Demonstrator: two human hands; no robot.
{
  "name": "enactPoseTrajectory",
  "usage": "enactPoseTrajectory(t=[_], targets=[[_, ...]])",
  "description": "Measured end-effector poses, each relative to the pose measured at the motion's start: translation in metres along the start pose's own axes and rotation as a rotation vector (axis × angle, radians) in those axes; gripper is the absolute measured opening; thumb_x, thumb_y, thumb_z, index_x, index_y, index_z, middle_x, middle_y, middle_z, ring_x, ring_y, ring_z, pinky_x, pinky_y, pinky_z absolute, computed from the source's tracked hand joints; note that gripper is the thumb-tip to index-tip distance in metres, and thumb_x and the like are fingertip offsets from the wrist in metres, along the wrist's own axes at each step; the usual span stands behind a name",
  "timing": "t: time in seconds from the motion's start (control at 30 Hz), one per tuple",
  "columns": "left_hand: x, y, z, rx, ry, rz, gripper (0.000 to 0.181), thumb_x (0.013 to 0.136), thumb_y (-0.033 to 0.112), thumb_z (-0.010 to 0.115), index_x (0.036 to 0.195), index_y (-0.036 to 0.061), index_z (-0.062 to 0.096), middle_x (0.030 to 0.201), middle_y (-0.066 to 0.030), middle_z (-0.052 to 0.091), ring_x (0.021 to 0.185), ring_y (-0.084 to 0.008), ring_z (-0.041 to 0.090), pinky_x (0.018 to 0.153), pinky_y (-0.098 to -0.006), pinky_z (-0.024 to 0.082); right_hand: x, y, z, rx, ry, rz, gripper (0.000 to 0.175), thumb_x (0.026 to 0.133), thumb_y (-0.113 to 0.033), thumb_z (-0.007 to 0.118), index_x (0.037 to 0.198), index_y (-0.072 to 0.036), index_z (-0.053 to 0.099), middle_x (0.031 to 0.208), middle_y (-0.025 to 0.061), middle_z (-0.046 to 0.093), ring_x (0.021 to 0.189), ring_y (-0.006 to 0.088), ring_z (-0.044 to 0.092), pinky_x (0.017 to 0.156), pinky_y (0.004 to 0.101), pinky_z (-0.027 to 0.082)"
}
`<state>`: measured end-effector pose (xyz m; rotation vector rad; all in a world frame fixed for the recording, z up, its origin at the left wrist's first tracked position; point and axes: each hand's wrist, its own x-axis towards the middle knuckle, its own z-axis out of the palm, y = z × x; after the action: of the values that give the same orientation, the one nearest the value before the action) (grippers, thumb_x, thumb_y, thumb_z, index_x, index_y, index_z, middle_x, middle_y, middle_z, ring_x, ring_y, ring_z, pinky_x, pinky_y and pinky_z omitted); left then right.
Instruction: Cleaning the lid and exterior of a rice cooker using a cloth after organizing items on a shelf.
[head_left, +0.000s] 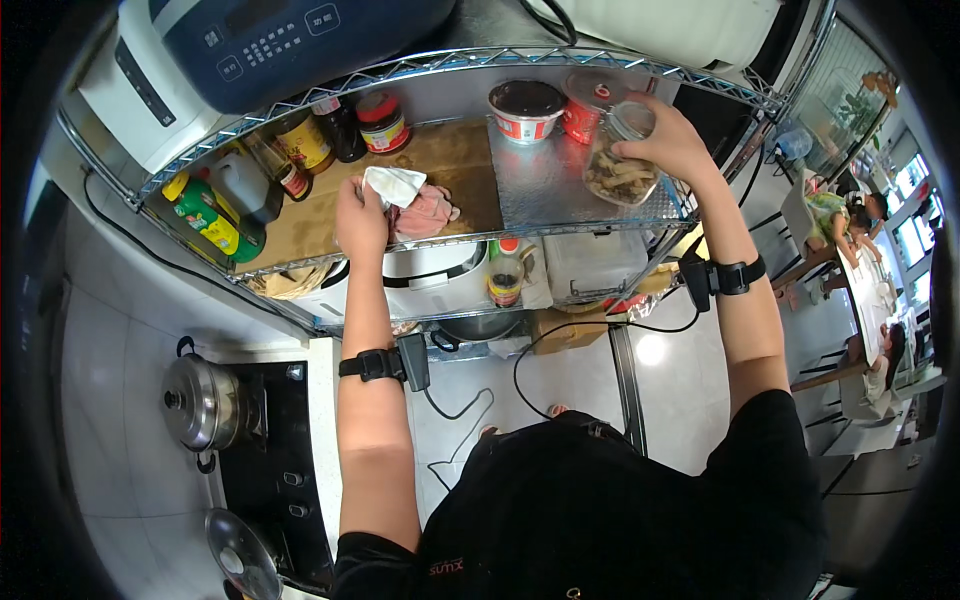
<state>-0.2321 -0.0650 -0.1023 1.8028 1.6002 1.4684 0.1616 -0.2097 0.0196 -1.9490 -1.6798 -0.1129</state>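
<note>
My left hand (361, 221) is at the front edge of the middle shelf, fingers closed on a white cloth (396, 185). A crumpled pink cloth (424, 214) lies under and beside it; whether my fingers also grip this one is hidden. On the right, my right hand (666, 142) grasps a clear jar (621, 178) of brown dried food near its top. The jar leans on the foil-like silver part of the shelf (536, 187). Behind it stands a red tub with a translucent lid (581, 112), and to the left a white-and-red tub with a dark lid (527, 112).
Bottles and jars, including a green bottle (214, 221) and a red-lidded jar (382, 124), line the shelf's left side. The upper wire shelf's rim (450, 60) overhangs it. A steel pot (202, 401) sits on the hob (262, 450). Cables trail from both wrist devices. People sit far right.
</note>
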Motion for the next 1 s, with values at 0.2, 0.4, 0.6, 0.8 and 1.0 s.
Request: enactPoseTrajectory(t=[0.2, 0.4, 0.6, 0.8, 1.0], targets=[[0.000, -0.002, 0.003, 0.011, 0.035, 0.047, 0.027, 0.098, 0.029, 0.054, 0.106, 0.0043, 0.062, 0.098, -0.0182, 0.068, 0.090, -0.0364, 0.065, 0.078, -0.0425, 0.049, 0.004, 0.046, -0.002, 0.029, -0.017, 0.093, 0.091, 0.058, -0.044, 0.085, 0.137, -0.010, 0.055, 0.121, 0.0222, 0.066, 0.114, 0.0352, 0.063, 0.099, 0.0397, 0.049], [0.003, -0.017, 0.003, -0.007, 0.003, 0.012, 0.027, 0.098, 0.031, 0.054, 0.105, 0.0071, 0.062, 0.099, -0.0166, 0.069, 0.091, -0.0353, 0.065, 0.078, -0.0418, 0.049, 0.026, 0.073, 0.006, -0.061, 0.003, 0.196, 0.096, 0.056, -0.051, 0.084, 0.139, -0.013, 0.054, 0.121, 0.0220, 0.066, 0.114, 0.0355, 0.064, 0.098, 0.0416, 0.050], [0.001, -0.013, 0.005, 0.049, 0.021, 0.019, 0.027, 0.098, 0.033, 0.055, 0.106, 0.0087, 0.062, 0.098, -0.0145, 0.069, 0.090, -0.0336, 0.066, 0.078, -0.0421, 0.049, 0.041, 0.102, 0.009, -0.055, 0.073, 0.279, 0.099, 0.054, -0.055, 0.083, 0.139, -0.013, 0.054, 0.124, 0.0218, 0.065, 0.116, 0.0356, 0.063, 0.099, 0.0423, 0.051], [0.001, -0.009, 0.004, 0.067, 0.031, 0.006, 0.028, 0.097, 0.034, 0.055, 0.108, 0.0098, 0.063, 0.099, -0.0139, 0.070, 0.091, -0.0331, 0.067, 0.078, -0.0423, 0.049, 0.046, 0.102, 0.014, -0.071, 0.044, 0.223, 0.100, 0.054, -0.053, 0.084, 0.141, -0.014, 0.052, 0.123, 0.0221, 0.066, 0.115, 0.0366, 0.064, 0.099, 0.0418, 0.051], [0.001, -0.011, 0.006, 0.085, 0.024, -0.005, 0.028, 0.097, 0.034, 0.055, 0.111, 0.0100, 0.063, 0.100, -0.0143, 0.070, 0.091, -0.0336, 0.066, 0.078, -0.0423, 0.050, 0.047, 0.104, 0.017, -0.096, -0.010, 0.185, 0.100, 0.057, -0.054, 0.084, 0.143, -0.016, 0.050, 0.124, 0.0218, 0.065, 0.118, 0.0378, 0.061, 0.100, 0.0415, 0.051]])
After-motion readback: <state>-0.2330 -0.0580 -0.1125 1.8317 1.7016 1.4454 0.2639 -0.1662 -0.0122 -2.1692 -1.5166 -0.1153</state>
